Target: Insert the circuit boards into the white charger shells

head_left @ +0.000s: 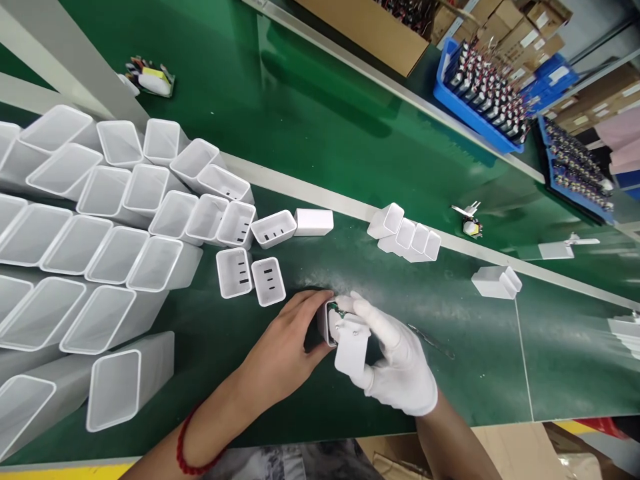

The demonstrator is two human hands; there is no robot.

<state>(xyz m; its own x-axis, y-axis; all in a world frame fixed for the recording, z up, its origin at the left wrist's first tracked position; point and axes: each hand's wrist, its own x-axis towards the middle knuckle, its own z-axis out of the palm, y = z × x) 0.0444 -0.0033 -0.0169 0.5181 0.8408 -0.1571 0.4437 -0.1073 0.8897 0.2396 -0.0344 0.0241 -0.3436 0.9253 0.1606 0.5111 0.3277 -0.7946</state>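
Note:
My bare left hand (283, 347), with a red cord at the wrist, is closed around a small white plastic housing (323, 323) above the green table. My right hand (395, 353) wears a white glove and grips a white end cover (351, 350) at the housing's mouth. A bit of green circuit board (336, 309) shows at that opening; how deep it sits inside I cannot tell. Left of my hands stand two open white housings with dark slots, one (234, 273) beside the other (269, 281). A pair of tweezers (433, 341) lies right of the glove.
Rows of open white housings (105, 250) fill the left side. A small white cluster (407, 233) stands by the rail, with another white piece (495, 282) farther right. Beyond the rail are wired assemblies, a blue tray (445, 90) of parts and cardboard boxes (525, 37).

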